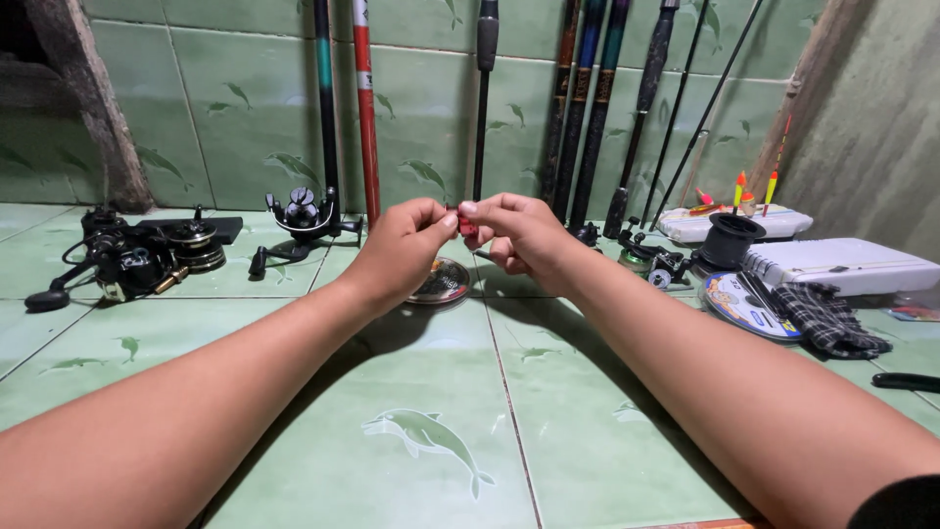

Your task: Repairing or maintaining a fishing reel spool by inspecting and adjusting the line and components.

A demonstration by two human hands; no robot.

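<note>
A: What do the hands have?

B: A small red piece (466,224), too small to tell what kind. It sits between the two hands, above the green tiled floor (431,392). The left hand (403,250) pinches it from its side with thumb and forefinger pressed together, and the right hand (517,233) pinches it from the other side the same way. The fingertips of both hands meet at the piece.

A: And just below them?

B: A round flat spool (443,281) lies on the floor under the left hand, partly hidden by it. I cannot tell what is wound on it.

A: Any boxes or containers?

B: On the right, two pale flat tackle boxes. The near one (842,264) is closed, so its contents are hidden. The far one (729,223) by the wall carries fishing floats (740,188) with orange and yellow tips, standing or leaning at its back. A black reel spool (729,239) stands between the two boxes. In front of the near box lies a round flat disc pack (749,306), with a dark checked cloth (830,321) beside and partly over it.

A: The left side?

B: A black spinning reel (304,217) at the foot of the wall, and further left a cluster of dark reels (147,255) on the floor, well apart from the hands.

A: The wall?

B: Fishing rods (587,108) lean upright against green tiles, one of them red (366,108).
</note>
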